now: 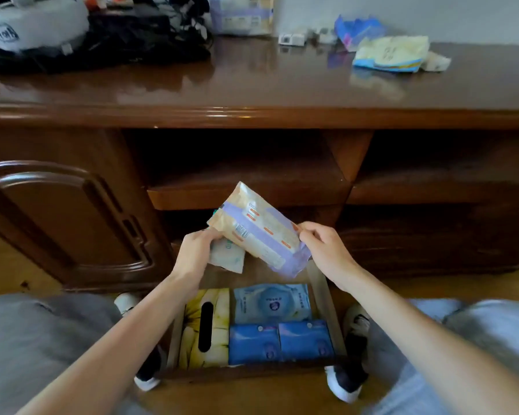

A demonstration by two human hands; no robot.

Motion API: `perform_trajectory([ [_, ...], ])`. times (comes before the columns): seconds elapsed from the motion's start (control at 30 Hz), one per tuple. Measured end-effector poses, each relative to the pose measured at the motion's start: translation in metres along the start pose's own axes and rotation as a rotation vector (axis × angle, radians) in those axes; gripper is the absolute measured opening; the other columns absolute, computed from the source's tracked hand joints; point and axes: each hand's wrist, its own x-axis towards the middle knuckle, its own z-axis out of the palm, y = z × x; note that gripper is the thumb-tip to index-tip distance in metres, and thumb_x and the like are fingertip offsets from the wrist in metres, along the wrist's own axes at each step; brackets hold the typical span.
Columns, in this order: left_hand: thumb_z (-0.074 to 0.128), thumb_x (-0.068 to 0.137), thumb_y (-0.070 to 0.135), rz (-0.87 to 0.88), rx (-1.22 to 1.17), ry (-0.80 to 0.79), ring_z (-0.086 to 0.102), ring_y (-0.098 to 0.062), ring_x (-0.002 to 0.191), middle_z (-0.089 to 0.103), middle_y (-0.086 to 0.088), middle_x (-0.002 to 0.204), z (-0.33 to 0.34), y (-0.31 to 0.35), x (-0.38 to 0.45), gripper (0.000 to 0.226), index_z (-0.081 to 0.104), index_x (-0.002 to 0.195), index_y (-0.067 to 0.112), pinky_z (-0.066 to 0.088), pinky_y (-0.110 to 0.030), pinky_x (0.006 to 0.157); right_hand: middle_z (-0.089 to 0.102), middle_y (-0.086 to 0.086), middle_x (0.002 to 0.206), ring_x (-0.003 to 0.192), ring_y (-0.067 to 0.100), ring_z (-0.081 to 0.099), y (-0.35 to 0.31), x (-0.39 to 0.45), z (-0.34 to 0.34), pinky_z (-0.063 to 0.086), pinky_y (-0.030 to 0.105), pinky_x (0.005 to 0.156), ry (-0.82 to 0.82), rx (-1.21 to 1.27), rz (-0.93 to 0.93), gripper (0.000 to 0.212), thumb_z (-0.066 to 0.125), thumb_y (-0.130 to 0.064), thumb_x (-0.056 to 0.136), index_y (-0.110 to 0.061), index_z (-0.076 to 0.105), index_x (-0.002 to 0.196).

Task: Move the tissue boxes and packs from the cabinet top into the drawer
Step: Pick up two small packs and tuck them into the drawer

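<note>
Both my hands hold a cream and purple tissue pack (pixel 258 232) tilted above the open drawer (pixel 324 298). My left hand (pixel 197 253) grips its left end, and a second pale pack (pixel 226 259) sits under that hand. My right hand (pixel 324 250) pinches the pack's right end. Inside the drawer lie a yellow tissue box (pixel 206 327), a pale blue pack (pixel 271 302) and two darker blue packs (pixel 280 342). On the cabinet top (pixel 252 82) remain a cream and purple pack (pixel 243 13) at the back, and a yellow and blue pack (pixel 391 53) beside a blue wrapper (pixel 357 29) at the right.
A grey helmet-like object (pixel 33 22) and black cables (pixel 150 34) fill the cabinet top's left. Small white items (pixel 292 38) stand near the wall. An open shelf (pixel 246 181) lies above the drawer, with a carved door (pixel 63 217) to the left. My knees and shoes flank the drawer.
</note>
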Motion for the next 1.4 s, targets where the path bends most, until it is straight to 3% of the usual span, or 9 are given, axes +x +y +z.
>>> perform_trajectory([
  [0.1, 0.053, 0.075, 0.075, -0.223, -0.021, -0.1, 0.073, -0.028, 0.098, 0.076, -0.013, 0.107, -0.007, -0.007, -0.004, 0.069, 0.08, 0.102, 0.019, 0.059, -0.043, 0.085, 0.069, -0.012, 0.085, 0.08, -0.001, 0.061, 0.009, -0.017, 0.004, 0.041, 0.009, 0.062, 0.068, -0.209, -0.108, 0.025, 0.044, -0.031, 0.103, -0.026, 0.068, 0.1],
  [0.2, 0.038, 0.064, 0.1, -0.343, 0.02, -0.244, 0.071, -0.029, 0.107, 0.076, -0.012, 0.112, -0.012, -0.007, -0.006, 0.103, 0.08, 0.107, 0.017, 0.056, -0.047, 0.096, 0.071, -0.014, 0.087, 0.076, 0.001, 0.063, 0.005, -0.033, -0.003, 0.043, 0.012, 0.058, 0.277, -0.634, -0.531, 0.027, 0.044, -0.03, 0.103, -0.025, 0.067, 0.116],
  [0.33, 0.061, 0.084, 0.067, -0.286, -0.152, -0.298, 0.073, -0.029, 0.097, 0.076, -0.014, 0.11, -0.017, 0.009, -0.011, 0.067, 0.075, 0.115, 0.01, 0.061, -0.044, 0.086, 0.074, -0.003, 0.121, 0.124, 0.013, 0.063, 0.001, -0.041, 0.001, 0.058, 0.028, 0.086, 0.264, -0.841, -1.0, 0.028, 0.058, -0.008, 0.1, -0.016, 0.073, 0.123],
  [0.43, 0.074, 0.085, 0.029, -0.167, -0.218, -0.234, 0.073, -0.033, 0.101, 0.074, -0.017, 0.115, -0.022, 0.017, -0.012, 0.051, 0.063, 0.128, 0.003, 0.063, -0.044, 0.077, 0.063, -0.008, 0.14, 0.141, 0.014, 0.047, -0.007, -0.041, 0.001, 0.049, 0.023, 0.102, 0.184, -0.586, -0.843, 0.033, 0.054, -0.027, 0.105, -0.021, 0.066, 0.135],
  [0.5, 0.073, 0.089, 0.023, -0.098, -0.238, -0.258, 0.073, -0.034, 0.103, 0.073, -0.019, 0.118, -0.024, 0.018, -0.013, 0.042, 0.064, 0.124, 0.002, 0.063, -0.039, 0.071, 0.046, -0.016, 0.153, 0.143, 0.002, 0.039, -0.016, -0.04, -0.002, 0.039, 0.008, 0.103, 0.109, -0.21, -0.505, 0.044, 0.05, -0.047, 0.103, -0.034, 0.053, 0.145],
  [0.63, 0.072, 0.092, 0.022, 0.042, -0.17, -0.392, 0.071, -0.035, 0.108, 0.072, -0.017, 0.119, -0.02, 0.01, -0.016, 0.027, 0.073, 0.115, 0.01, 0.062, -0.039, 0.077, 0.064, -0.014, 0.134, 0.117, 0.002, 0.065, -0.015, -0.03, -0.02, 0.056, 0.015, 0.08, -0.234, 0.403, 0.088, 0.069, 0.079, -0.055, 0.08, -0.047, 0.049, 0.142],
  [1.03, 0.068, 0.089, 0.046, 0.611, 0.83, 0.087, 0.059, 0.002, 0.084, 0.063, 0.017, 0.115, 0.02, -0.051, 0.009, 0.027, 0.07, 0.115, 0.04, 0.051, -0.019, 0.064, 0.069, -0.017, 0.121, 0.117, 0.009, 0.063, 0.055, 0.003, -0.004, 0.058, 0.035, 0.09, -0.316, -0.378, 0.033, 0.05, 0.078, -0.014, 0.086, -0.038, 0.066, 0.129],
  [1.2, 0.062, 0.096, 0.023, 0.562, 1.03, 0.109, 0.066, -0.014, 0.078, 0.068, -0.002, 0.121, -0.009, -0.088, 0.015, 0.026, 0.072, 0.121, 0.025, 0.027, -0.008, 0.052, 0.065, -0.002, 0.136, 0.122, 0.023, 0.061, 0.107, 0.037, 0.003, 0.048, 0.031, 0.084, -0.296, -0.662, 0.157, 0.054, 0.076, -0.021, 0.091, -0.034, 0.059, 0.14],
  [1.4, 0.057, 0.099, 0.029, 0.342, 1.077, -0.007, 0.054, -0.003, 0.053, 0.068, 0.001, 0.112, -0.04, -0.117, 0.015, 0.025, 0.068, 0.118, 0.04, 0.028, -0.009, 0.044, 0.063, 0.004, 0.138, 0.125, 0.025, 0.06, 0.156, 0.06, 0.037, 0.05, 0.034, 0.085, -0.415, -0.76, 0.272, 0.057, 0.076, -0.017, 0.09, -0.029, 0.057, 0.142],
])
